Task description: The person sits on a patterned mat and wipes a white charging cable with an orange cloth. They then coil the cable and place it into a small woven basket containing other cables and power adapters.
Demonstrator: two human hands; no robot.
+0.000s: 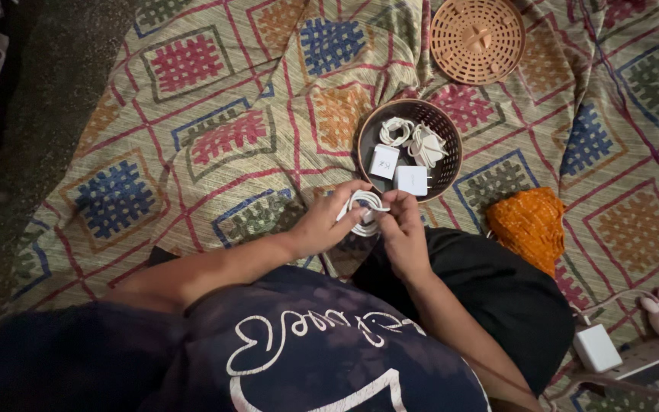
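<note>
— Woven mat (215, 114) with coloured squares covers the floor, as I see it from the head camera. What's in hand?

— Both hands grasp a coiled white cable (364, 211), near the middle, just short of the dark basket (445, 174). My left hand (326, 221) pinches the loops; my right hand (402, 233) grips the other side.

— How would you do it well?

— I'd judge: keep the loops even and pinched tight so the coil doesn't spring. Two chargers (398, 172) and other coiled cables lie in the basket; its lid (477, 40) sits farther off.

Dark floor (55, 114) at left. Patterned woven mat (215, 130) spread over it, wrinkled, coloured squares on tan. Light dim, brightest mid-mat.
</note>
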